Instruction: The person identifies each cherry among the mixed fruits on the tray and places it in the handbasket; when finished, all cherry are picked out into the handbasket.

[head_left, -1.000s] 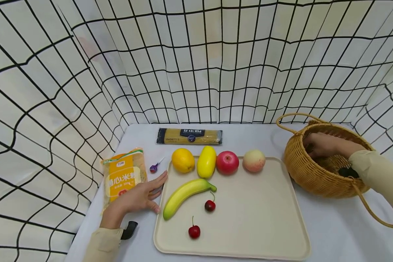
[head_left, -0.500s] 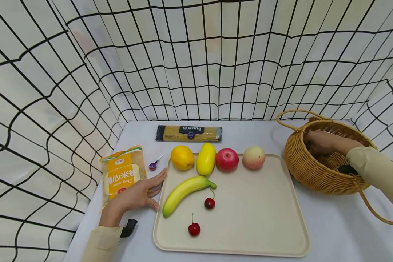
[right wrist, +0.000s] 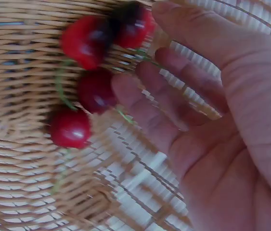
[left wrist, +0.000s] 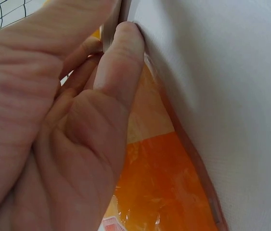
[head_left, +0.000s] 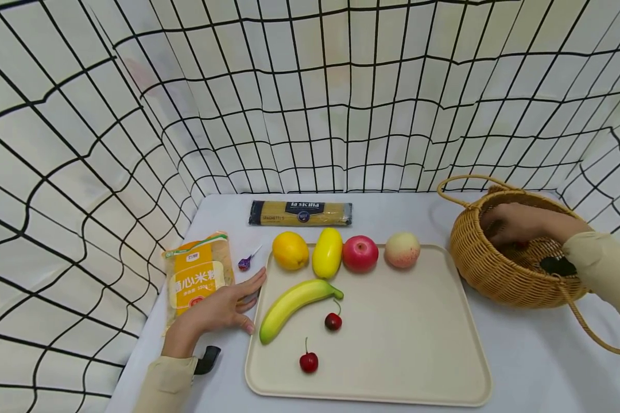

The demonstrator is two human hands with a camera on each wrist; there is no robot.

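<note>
My left hand (head_left: 217,312) rests at the left rim of the beige tray (head_left: 392,350), fingers stretched along it and thumb spread apart. On the right, my right hand (head_left: 519,222) reaches down into a wicker basket (head_left: 483,269). In the right wrist view several red cherries (right wrist: 70,129) lie against the woven wall. Loosely bent fingers (right wrist: 130,91) come right up to a dark red cherry (right wrist: 96,91), and the thumb tip is beside an upper one (right wrist: 133,26). Two more cherries, one (head_left: 333,321) near the banana (head_left: 294,304), the other (head_left: 308,362) nearer the front, are on the tray.
A lemon (head_left: 290,250), yellow oblong fruit (head_left: 327,253), red apple (head_left: 360,253) and peach (head_left: 402,250) line the tray's back. Behind is a spaghetti pack (head_left: 301,213). A lollipop (head_left: 245,263) and yellow food bag (head_left: 198,275) lie left. Netting (head_left: 310,109) surrounds the table.
Inside the basket, my right hand has shifted slightly and its fingers look less tucked, with a bit of red showing under it. The left hand stays at the tray rim.
</note>
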